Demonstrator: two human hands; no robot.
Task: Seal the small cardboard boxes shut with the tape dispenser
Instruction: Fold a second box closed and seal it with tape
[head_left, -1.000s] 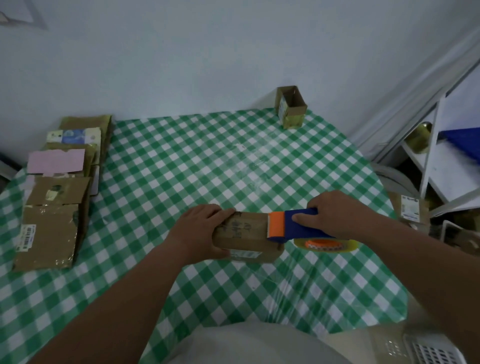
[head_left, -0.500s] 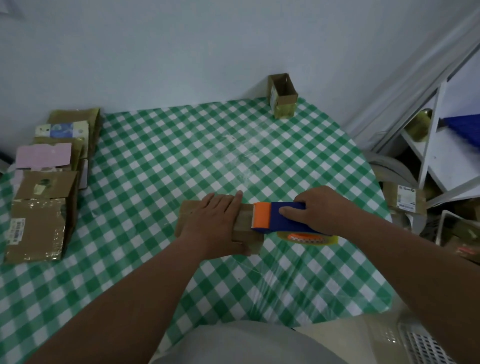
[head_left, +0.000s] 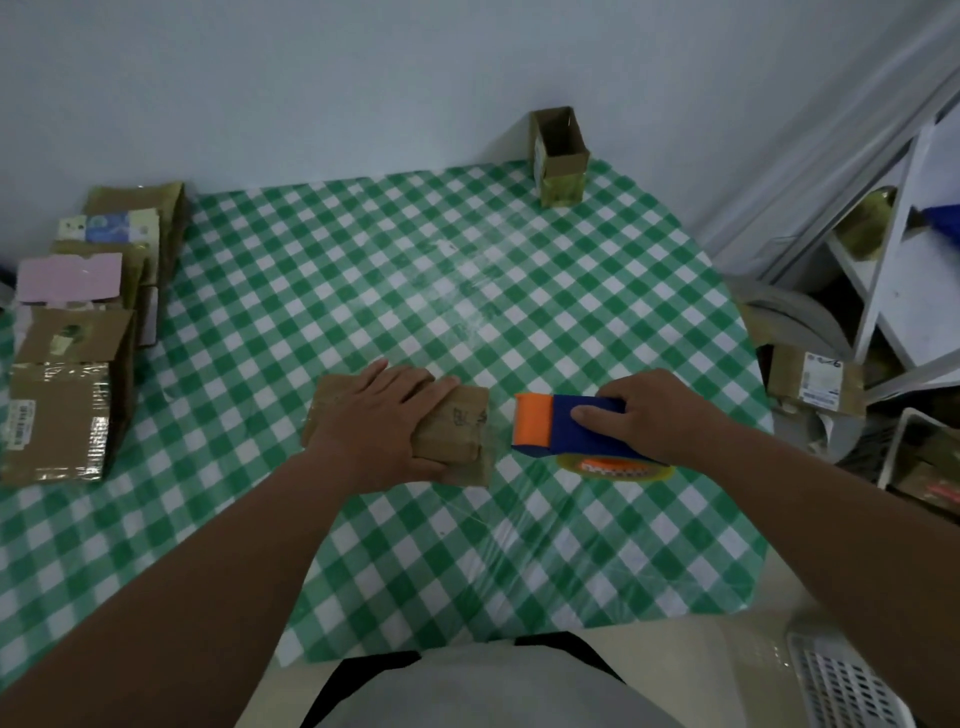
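head: left grip (head_left: 384, 415) flat on cardboard box (head_left: 457, 431); right grip (head_left: 649, 415) clasps plastic tape dispenser (head_left: 561, 426).

A home packing corner — green checked tablecloth (head_left: 467, 291), stacked parcels (head_left: 67, 364), cluttered white shelving (head_left: 893, 291) beside a plain wall.

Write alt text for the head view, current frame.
A person's left hand presses flat on a small cardboard box on a green checked tablecloth, while the right hand grips a blue-and-orange tape dispenser just right of it. Other boxes sit at the left edge.
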